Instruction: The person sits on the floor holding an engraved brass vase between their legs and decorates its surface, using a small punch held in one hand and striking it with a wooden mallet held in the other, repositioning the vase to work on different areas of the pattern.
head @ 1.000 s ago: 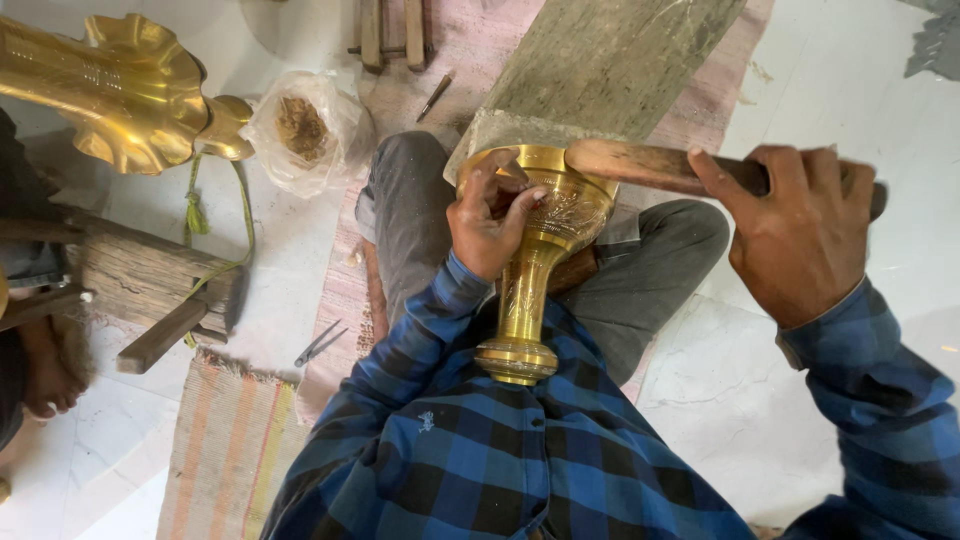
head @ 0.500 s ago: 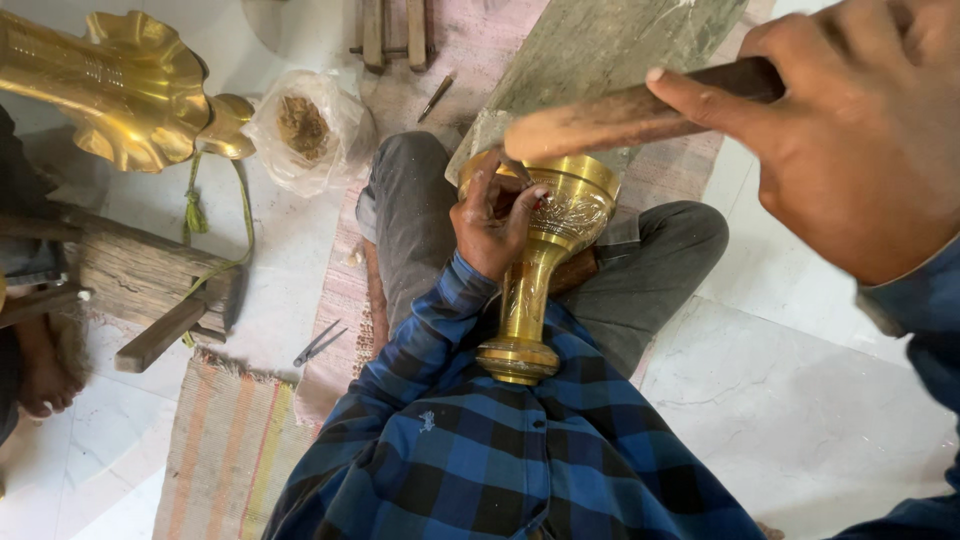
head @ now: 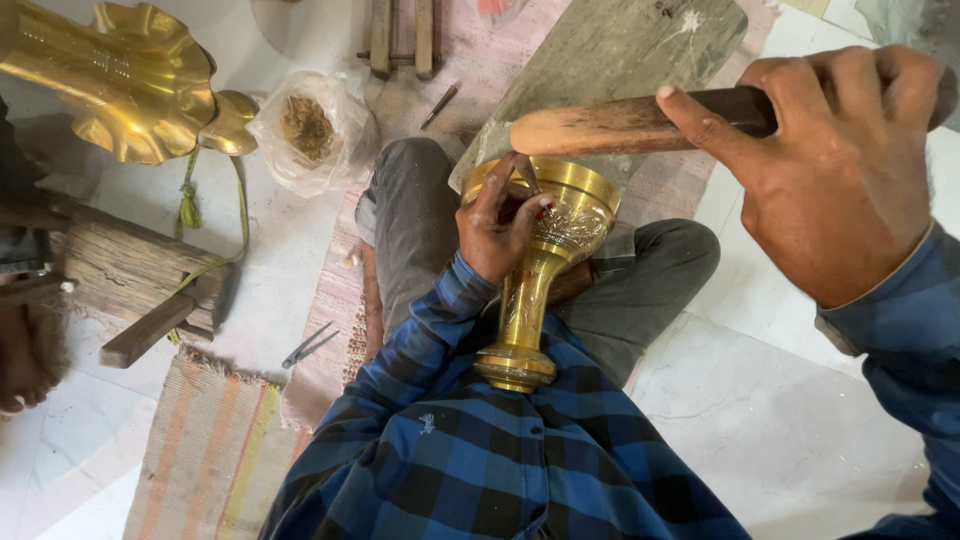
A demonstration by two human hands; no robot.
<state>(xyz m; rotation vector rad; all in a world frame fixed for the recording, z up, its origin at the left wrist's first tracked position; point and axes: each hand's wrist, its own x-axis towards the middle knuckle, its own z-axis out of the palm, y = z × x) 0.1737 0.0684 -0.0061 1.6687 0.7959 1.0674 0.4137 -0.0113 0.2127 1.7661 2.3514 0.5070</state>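
Observation:
A brass goblet-shaped vase point(head: 540, 280) with an engraved bowl rests between my knees, its foot against my blue checked shirt. My left hand point(head: 497, 228) lies on the bowl's rim and pinches a thin metal chisel point(head: 524, 176) against it. My right hand point(head: 830, 170) is raised at the upper right, closed round the dark handle of a wooden mallet point(head: 620, 122). The mallet's pale rounded end hovers just above the chisel and the vase's rim, apart from both.
A large fluted brass piece point(head: 120, 80) lies at the top left, next to a plastic bag point(head: 310, 130) of brown material. A wooden block point(head: 140, 270), a metal compass tool point(head: 308, 345), a striped mat point(head: 200, 450) and a grey stone slab point(head: 620, 50) surround me. Another person's foot point(head: 20, 360) shows at left.
My right hand has lifted the mallet up off the vase's rim and toward the camera, then brought it down a little. The left hand and vase have stayed put.

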